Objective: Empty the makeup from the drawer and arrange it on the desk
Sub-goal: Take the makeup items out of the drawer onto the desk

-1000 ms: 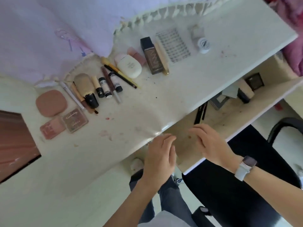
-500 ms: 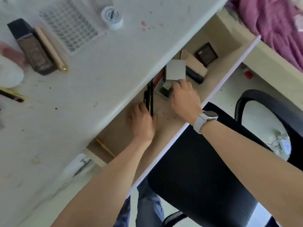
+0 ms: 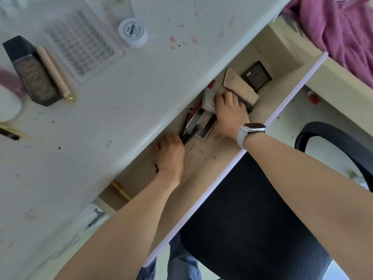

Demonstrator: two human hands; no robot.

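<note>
The open drawer (image 3: 286,91) sticks out from under the white desk (image 3: 161,81). My left hand (image 3: 171,154) is inside it, fingers closed around several black makeup pencils (image 3: 186,128). Further right, my right hand (image 3: 230,114), with a white watch on its wrist, rests on a grey-white flat box (image 3: 209,99) and a dark item beneath the fingers. A tan cardboard box (image 3: 236,83) and a black square compact (image 3: 256,75) lie at the drawer's far end. A gold pencil (image 3: 121,191) lies at the drawer's near end.
On the desk stand a dark foundation bottle (image 3: 32,73), a beige tube (image 3: 56,73), a clear lash tray (image 3: 82,43) and a small white jar (image 3: 133,33). A black office chair (image 3: 252,229) sits under the drawer. Pink bedding (image 3: 339,31) lies at top right.
The view shifted from the desk to the drawer. Both hands went into the drawer; the left closed on the black pencils, the right reached further in over the flat box.
</note>
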